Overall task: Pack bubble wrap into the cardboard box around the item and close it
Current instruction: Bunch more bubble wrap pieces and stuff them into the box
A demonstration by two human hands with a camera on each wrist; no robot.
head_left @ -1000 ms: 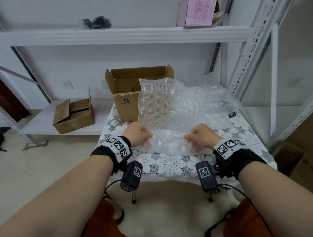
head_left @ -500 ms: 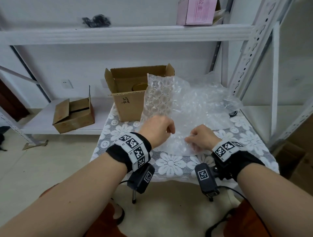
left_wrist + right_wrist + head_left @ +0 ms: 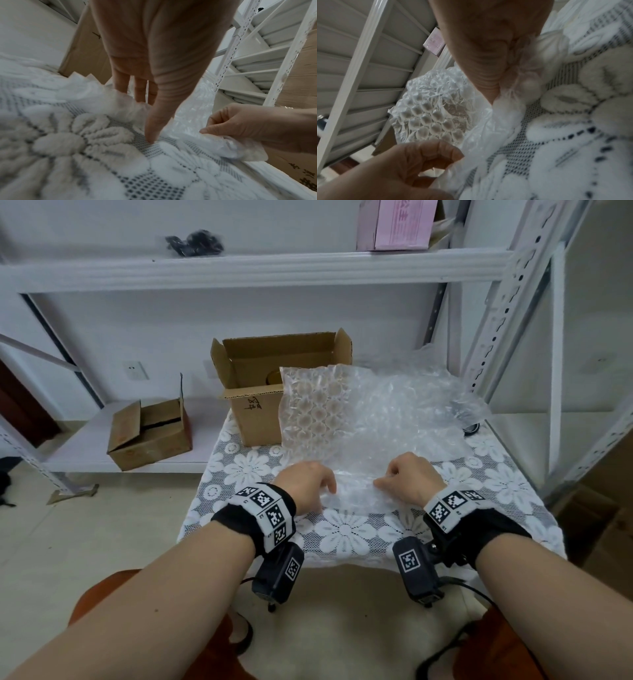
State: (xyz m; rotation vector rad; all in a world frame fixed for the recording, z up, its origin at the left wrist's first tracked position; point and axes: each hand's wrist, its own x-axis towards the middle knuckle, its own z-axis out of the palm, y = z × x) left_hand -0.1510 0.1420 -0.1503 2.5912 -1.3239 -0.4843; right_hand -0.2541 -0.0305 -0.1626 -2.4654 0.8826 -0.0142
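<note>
A sheet of clear bubble wrap (image 3: 370, 426) lies spread on the lace tablecloth (image 3: 342, 529), its far left part leaning against an open cardboard box (image 3: 260, 412). A round item (image 3: 274, 378) barely shows inside the box. My left hand (image 3: 308, 484) is at the wrap's near left edge, thumb tip (image 3: 150, 139) down on the cloth and the edge between thumb and fingers. My right hand (image 3: 407, 477) pinches the near edge (image 3: 228, 146) a little to the right. In the right wrist view the wrap (image 3: 433, 119) is bunched under my right thumb (image 3: 488, 81).
A smaller cardboard box (image 3: 150, 433) sits on the low shelf to the left. Above are a pink box (image 3: 400, 224) and a black bundle (image 3: 195, 244). A white shelf upright (image 3: 496, 337) stands close at the right. A dark round object (image 3: 471, 429) lies behind the wrap.
My left hand lifted and swung right over the wrap, then came back down at its near edge. The wrap's raised left part has sunk against the box. The right hand barely moved.
</note>
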